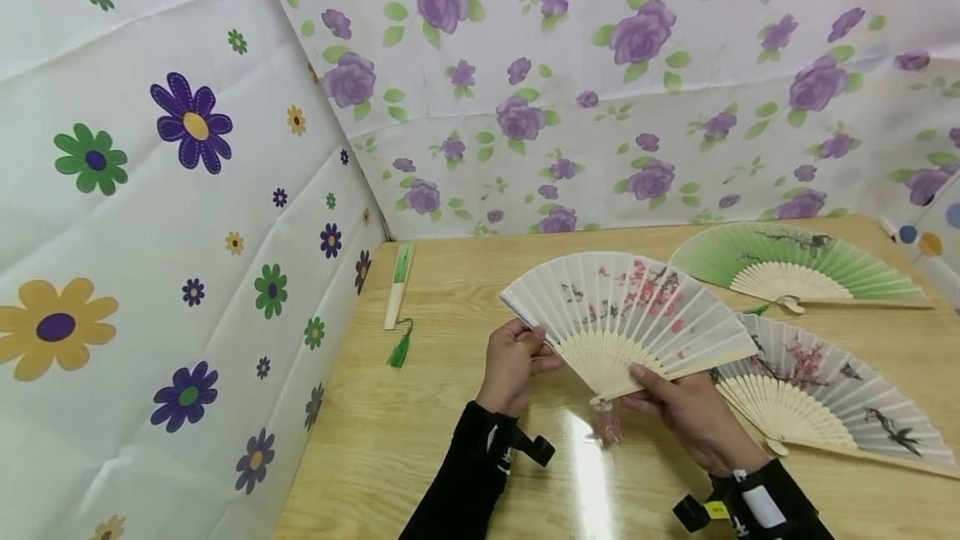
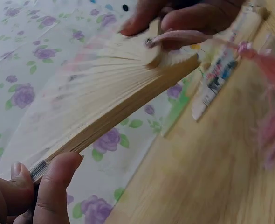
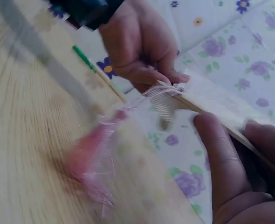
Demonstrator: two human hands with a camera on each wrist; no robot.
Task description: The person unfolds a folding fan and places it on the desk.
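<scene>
A white folding fan point(image 1: 626, 315) with pink blossoms is spread and held up over the table. My left hand point(image 1: 512, 365) pinches its left end, where the pleats stay bunched; in the left wrist view, thumb and fingers point(image 2: 58, 179) close on this stack of ribs point(image 2: 123, 112). With thumb on top, my right hand point(image 1: 693, 413) grips the right outer rib close to the pivot. A pink tassel point(image 1: 607, 423) hangs from the pivot and looks blurred in the right wrist view. The right hand partly covers the fan's lower right edge.
An open green fan point(image 1: 757, 252) lies at the back right of the wooden table point(image 1: 337, 432). Nearer, an open grey-white blossom fan point(image 1: 832, 394) lies flat. At the back left rests a folded green fan point(image 1: 401, 282) with a green tassel point(image 1: 401, 350). Flowered cloths point(image 1: 517, 57) border the table.
</scene>
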